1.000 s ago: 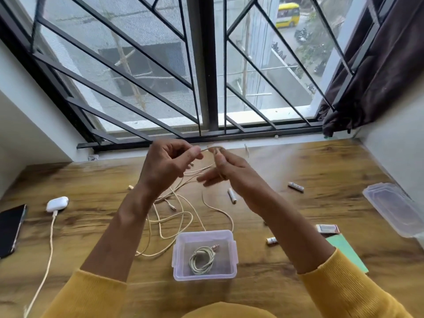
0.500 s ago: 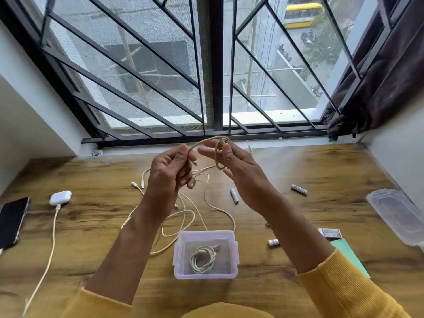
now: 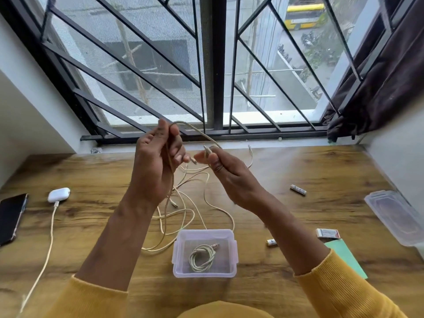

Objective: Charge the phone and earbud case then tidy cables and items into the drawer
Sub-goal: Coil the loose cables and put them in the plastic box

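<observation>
Two hands hold one cable (image 3: 195,129) above the desk (image 3: 321,171): the left hand (image 3: 158,166) grips a strand, the right hand (image 3: 229,173) pinches the plug end, an arc spanning between. Loose cord trails to the desk behind an open box (image 3: 234,253) holding a coiled cable (image 3: 202,258). The case (image 3: 58,194) and phone (image 3: 11,216) lie at the left edge, the lid (image 3: 394,214) at the right. Bare wood flanks the box.

Beige cable (image 3: 195,130) looped between hands; coiled cable (image 3: 202,258) inside clear box (image 3: 234,255).
</observation>
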Action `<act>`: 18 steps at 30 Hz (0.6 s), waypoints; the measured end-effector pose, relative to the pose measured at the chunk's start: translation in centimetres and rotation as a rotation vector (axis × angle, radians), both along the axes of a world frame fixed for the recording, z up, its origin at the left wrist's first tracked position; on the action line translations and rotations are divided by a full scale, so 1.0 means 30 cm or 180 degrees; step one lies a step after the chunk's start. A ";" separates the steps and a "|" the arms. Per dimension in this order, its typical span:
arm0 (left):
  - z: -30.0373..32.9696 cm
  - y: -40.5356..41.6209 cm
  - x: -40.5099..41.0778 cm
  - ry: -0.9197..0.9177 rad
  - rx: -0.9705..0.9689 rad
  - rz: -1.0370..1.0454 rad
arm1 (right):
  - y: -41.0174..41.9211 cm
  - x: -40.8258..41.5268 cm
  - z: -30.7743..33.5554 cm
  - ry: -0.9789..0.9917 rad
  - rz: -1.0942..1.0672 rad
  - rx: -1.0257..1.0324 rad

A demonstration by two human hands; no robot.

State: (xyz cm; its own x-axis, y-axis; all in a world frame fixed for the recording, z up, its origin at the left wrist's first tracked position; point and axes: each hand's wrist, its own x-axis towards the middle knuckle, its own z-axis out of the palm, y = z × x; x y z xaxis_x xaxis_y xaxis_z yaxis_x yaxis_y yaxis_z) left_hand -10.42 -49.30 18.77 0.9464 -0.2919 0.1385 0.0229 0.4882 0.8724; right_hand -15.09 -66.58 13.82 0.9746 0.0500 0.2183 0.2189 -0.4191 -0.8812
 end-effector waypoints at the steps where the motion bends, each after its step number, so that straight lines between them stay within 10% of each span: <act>1: 0.011 -0.002 0.012 -0.0006 -0.0016 0.0011 | 0.002 -0.002 0.002 -0.0060 0.0052 -0.0164; 9: 0.040 -0.067 0.143 0.0501 -0.0154 0.0527 | 0.104 -0.057 0.055 -0.0284 0.0756 -0.0919; 18: -0.137 -0.125 0.199 0.1313 0.0172 0.0515 | 0.116 -0.115 0.237 0.0562 0.1451 0.0781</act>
